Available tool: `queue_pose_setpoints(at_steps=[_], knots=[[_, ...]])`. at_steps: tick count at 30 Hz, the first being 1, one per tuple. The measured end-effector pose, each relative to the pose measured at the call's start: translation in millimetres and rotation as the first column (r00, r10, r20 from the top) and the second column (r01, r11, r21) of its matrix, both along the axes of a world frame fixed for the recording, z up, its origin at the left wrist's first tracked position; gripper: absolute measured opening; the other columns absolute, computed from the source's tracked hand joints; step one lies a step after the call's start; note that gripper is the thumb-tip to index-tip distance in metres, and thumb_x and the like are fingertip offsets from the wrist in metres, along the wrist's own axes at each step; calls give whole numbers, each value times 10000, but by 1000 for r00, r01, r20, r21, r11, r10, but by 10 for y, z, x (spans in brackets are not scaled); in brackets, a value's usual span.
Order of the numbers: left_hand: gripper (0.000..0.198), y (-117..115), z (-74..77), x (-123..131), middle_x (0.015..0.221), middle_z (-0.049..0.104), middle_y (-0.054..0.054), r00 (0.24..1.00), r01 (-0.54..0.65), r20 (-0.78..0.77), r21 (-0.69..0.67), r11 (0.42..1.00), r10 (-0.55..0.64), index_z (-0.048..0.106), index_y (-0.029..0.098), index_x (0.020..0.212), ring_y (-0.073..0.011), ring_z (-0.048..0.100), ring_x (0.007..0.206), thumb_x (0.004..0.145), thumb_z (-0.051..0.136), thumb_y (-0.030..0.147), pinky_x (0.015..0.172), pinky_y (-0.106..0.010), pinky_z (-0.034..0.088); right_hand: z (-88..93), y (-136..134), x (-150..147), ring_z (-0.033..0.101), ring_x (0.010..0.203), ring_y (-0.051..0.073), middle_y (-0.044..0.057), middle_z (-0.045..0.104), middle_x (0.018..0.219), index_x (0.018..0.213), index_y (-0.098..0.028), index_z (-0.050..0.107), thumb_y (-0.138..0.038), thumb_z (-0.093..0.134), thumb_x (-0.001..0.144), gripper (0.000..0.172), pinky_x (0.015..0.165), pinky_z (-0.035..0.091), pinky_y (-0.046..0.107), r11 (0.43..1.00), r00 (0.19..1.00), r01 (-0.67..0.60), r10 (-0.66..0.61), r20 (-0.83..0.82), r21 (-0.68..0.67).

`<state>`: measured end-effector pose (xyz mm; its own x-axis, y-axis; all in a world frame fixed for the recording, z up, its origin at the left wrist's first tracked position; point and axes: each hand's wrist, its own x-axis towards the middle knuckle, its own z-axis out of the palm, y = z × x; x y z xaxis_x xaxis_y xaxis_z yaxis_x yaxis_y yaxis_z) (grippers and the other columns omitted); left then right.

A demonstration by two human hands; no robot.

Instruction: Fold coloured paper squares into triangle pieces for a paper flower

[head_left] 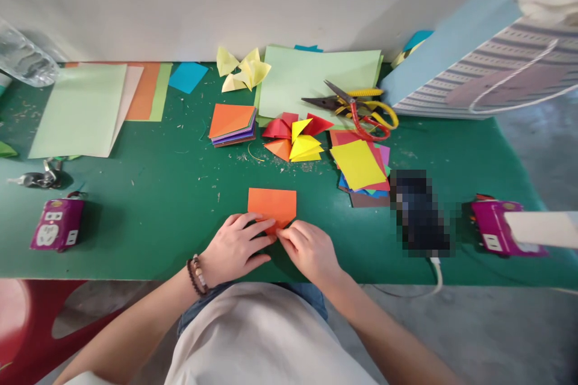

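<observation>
An orange sheet of origami paper (271, 204) lies on the green table mat (149, 240), folded along its near edge. My left hand (235, 248) presses its lower left part, with the fingertips reaching toward the middle. My right hand (309, 249) pinches the near edge from the other side, and the fingertips of both hands nearly meet. The lower part of the sheet is hidden under my fingers. Beyond it lie folded orange, red and yellow paper pieces (293, 139).
A stack of coloured paper squares (232, 124) and a pile of loose squares (358, 165) lie ahead. Red-handled scissors (361, 109) rest on a pale green sheet (318, 81). A pixelated dark object (419, 213), magenta power sockets (58, 224) (497, 228) and a patterned bag (492, 66) also stand around.
</observation>
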<state>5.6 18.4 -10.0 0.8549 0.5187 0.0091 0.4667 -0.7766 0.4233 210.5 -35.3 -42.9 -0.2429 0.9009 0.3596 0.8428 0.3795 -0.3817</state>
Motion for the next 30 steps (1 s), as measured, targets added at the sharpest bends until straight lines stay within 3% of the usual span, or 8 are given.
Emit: queue_pose_setpoints(at_steps=[5,14,18,22,27,30], knots=[[308,-6,7,-1,1390,519,-21,1000,-2,-1,-17,1000,2,605,275,1204,-259,431,1246,925,525,378,994,-439,380,28,10,51,527,588,118,-3,560,641,782,-201,618,-225,527,927,173,580,390,248,995,991,86,-91,-96,-54],[303,-11,-8,-22,1380,528,-19,1000,16,-1,24,1000,-16,593,268,1218,-238,415,1282,947,491,358,1004,-416,385,17,176,264,481,557,125,-9,497,624,726,-196,577,-237,533,896,181,530,361,257,945,947,319,-320,-11,-70],[360,-8,-44,-45,1422,492,-26,998,57,-15,66,996,-57,546,255,1279,-249,422,1288,950,478,385,1010,-422,383,19,212,381,565,681,150,31,591,779,950,-192,627,-228,503,910,135,622,451,270,958,959,255,-268,-89,-132],[362,67,-64,-75,1420,497,-29,993,120,-4,87,989,-120,543,251,1273,-260,417,1311,953,467,404,1003,-429,391,34,313,487,581,978,225,105,602,1102,1230,-217,559,-181,485,900,340,840,492,377,983,984,162,-168,-66,-91],[285,281,-47,-101,1344,568,-55,980,187,45,94,978,-192,628,188,1076,-240,381,1356,963,451,380,1052,-406,381,60,404,535,547,1034,229,89,570,1241,1148,-261,639,-119,486,888,333,900,486,425,999,1000,2,-2,-4,-41],[250,348,-3,-98,1316,589,-40,989,122,60,142,982,-132,636,185,1036,-247,384,1352,945,492,367,1118,-439,321,90,335,509,527,1078,232,74,598,1231,984,-246,699,-128,538,878,225,902,490,403,997,997,-74,73,20,38]])
